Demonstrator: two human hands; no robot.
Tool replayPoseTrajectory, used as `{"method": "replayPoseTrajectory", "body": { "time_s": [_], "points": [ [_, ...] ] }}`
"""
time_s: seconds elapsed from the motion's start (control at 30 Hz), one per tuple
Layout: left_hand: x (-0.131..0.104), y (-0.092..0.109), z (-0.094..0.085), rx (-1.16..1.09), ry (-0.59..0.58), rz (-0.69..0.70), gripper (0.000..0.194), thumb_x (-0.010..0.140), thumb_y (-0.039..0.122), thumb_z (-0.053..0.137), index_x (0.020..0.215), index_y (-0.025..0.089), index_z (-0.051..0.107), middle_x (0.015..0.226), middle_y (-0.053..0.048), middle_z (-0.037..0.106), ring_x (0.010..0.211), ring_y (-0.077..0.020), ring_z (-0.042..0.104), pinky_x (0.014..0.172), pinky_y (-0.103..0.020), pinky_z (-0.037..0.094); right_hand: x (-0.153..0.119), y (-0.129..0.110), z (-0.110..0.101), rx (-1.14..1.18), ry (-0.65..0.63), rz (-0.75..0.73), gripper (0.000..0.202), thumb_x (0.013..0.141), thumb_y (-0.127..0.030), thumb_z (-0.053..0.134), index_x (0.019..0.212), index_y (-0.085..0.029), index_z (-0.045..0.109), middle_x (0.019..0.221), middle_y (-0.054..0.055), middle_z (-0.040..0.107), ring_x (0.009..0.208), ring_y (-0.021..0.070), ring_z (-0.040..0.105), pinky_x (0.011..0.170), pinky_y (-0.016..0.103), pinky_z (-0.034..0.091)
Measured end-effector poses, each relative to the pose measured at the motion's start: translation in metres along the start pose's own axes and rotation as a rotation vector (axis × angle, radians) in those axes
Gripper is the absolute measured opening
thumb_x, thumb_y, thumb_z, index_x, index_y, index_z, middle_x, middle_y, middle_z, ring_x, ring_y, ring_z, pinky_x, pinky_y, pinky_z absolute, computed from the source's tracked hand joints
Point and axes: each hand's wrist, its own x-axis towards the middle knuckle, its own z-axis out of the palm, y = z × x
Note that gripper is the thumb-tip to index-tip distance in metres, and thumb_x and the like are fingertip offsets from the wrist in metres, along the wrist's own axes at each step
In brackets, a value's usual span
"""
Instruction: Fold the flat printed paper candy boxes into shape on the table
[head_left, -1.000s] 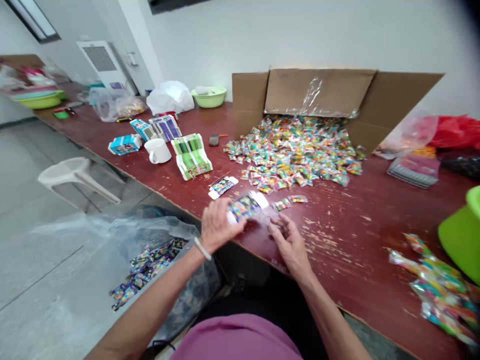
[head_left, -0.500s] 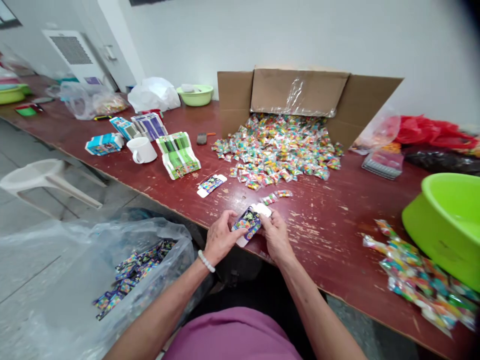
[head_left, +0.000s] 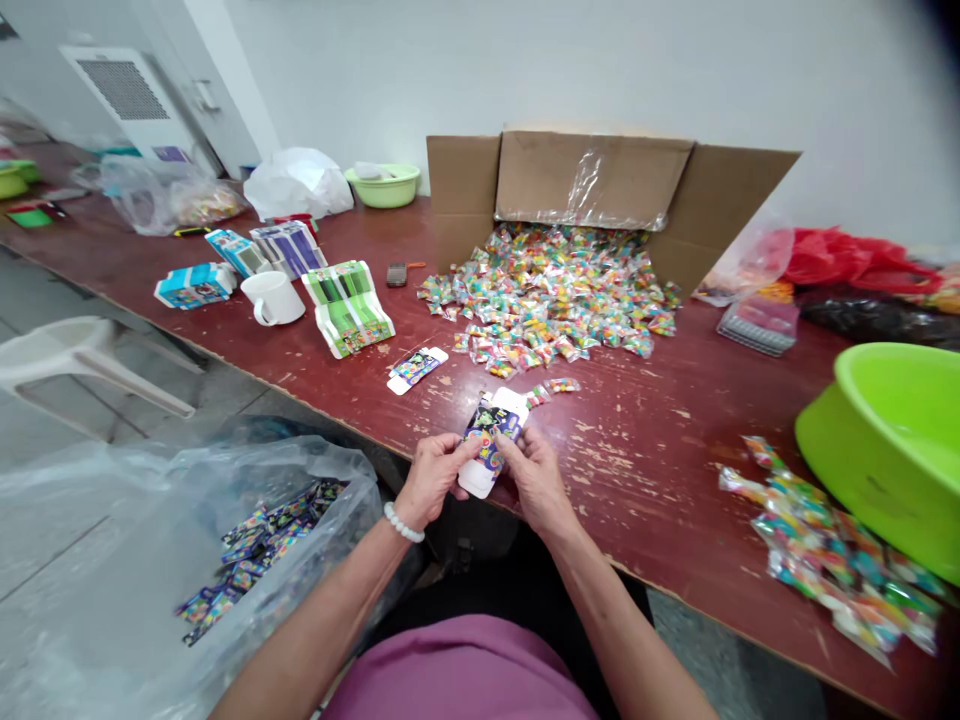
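Note:
Between both hands is a small dark printed box (head_left: 489, 440) with white end flaps, held over the table's front edge. My left hand (head_left: 433, 482) grips its left side, thumb on the printed face. Closed on the right side is my right hand (head_left: 537, 480), its thumb also on the face. Two wrapped candy packets (head_left: 561, 385) lie just beyond the box. Another printed box (head_left: 417, 369) lies flat to the left. Behind, a large heap of candy packets (head_left: 555, 290) spills from an open cardboard carton (head_left: 592, 180).
A white mug (head_left: 273, 298), green cartons (head_left: 349, 308) and blue boxes (head_left: 196, 285) stand at left. A clear bag (head_left: 300, 455) with printed packs hangs below the edge. At right are a green basin (head_left: 885, 440) and long candy packets (head_left: 840, 560).
The box has turned more face-up, with its white flaps showing wider at both ends. Both hands still hold it, and the view has shifted slightly.

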Motion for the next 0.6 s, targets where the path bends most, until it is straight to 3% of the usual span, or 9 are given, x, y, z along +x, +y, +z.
{"method": "replayPoseTrajectory", "body": {
  "time_s": [0.17,0.3,0.43,0.6],
  "points": [
    [0.006,-0.006,0.001,-0.086,0.050,0.059,0.046,0.071,0.058,0.073,0.066,0.012,0.066,0.057,-0.002,0.064,0.046,-0.0111,0.054,0.042,-0.021,0.044,-0.002,-0.001,0.002,0.042,-0.033,0.064,0.035,0.070,-0.036,0.081,0.097,-0.019,0.065,0.084,0.002,0.074,0.067,0.0172,0.067,0.065,0.030,0.055],
    [0.007,-0.009,0.000,-0.101,0.116,0.132,0.040,0.071,0.050,0.077,0.063,0.012,0.066,0.056,0.001,0.062,0.049,-0.0079,0.052,0.045,-0.017,0.040,-0.002,0.000,0.001,-0.043,-0.012,0.044,0.038,0.063,-0.029,0.086,0.094,-0.020,0.067,0.081,-0.001,0.074,0.062,0.0122,0.063,0.056,0.021,0.049],
    [0.007,-0.003,0.002,-0.176,0.161,0.131,0.040,0.071,0.052,0.076,0.072,0.013,0.068,0.061,0.001,0.065,0.051,-0.0101,0.056,0.047,-0.020,0.044,0.000,0.005,-0.005,-0.046,0.019,0.036,0.031,0.073,-0.042,0.078,0.089,-0.017,0.070,0.074,0.000,0.071,0.054,0.0084,0.055,0.049,0.019,0.044],
    [0.016,0.006,-0.011,-0.279,0.267,0.112,0.047,0.066,0.057,0.077,0.081,0.014,0.065,0.060,0.002,0.065,0.044,-0.0113,0.056,0.042,-0.023,0.046,0.005,0.005,-0.021,-0.196,0.081,0.011,0.040,0.077,-0.052,0.071,0.092,-0.016,0.070,0.075,0.004,0.070,0.060,0.0152,0.060,0.052,0.025,0.049]
  ]
}}
